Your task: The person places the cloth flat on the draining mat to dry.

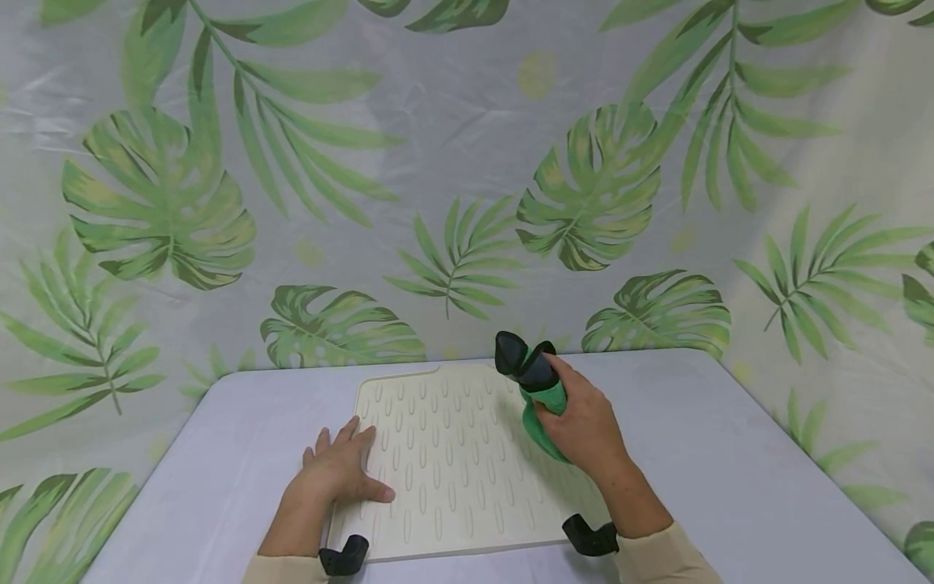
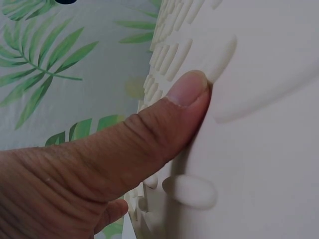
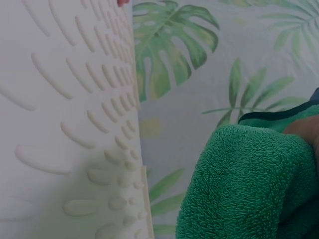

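Left hand point(image 1: 339, 466): fingers spread, thumb pressing ribbed face of cream mat point(image 1: 452, 462) near its left edge. Right hand point(image 1: 587, 426): gripping bunched green terry cloth point(image 1: 540, 426), dark grey side showing at top; cloth raised over mat's right part, apart from surface, shadow below. Mat flat between and beneath hands, elongated raised ovals in rows. Beneath mat, white tabletop point(image 1: 730, 487); behind, leaf-print backdrop point(image 1: 452, 162). Black wrist-worn pieces point(image 1: 344, 556) at both cuffs.
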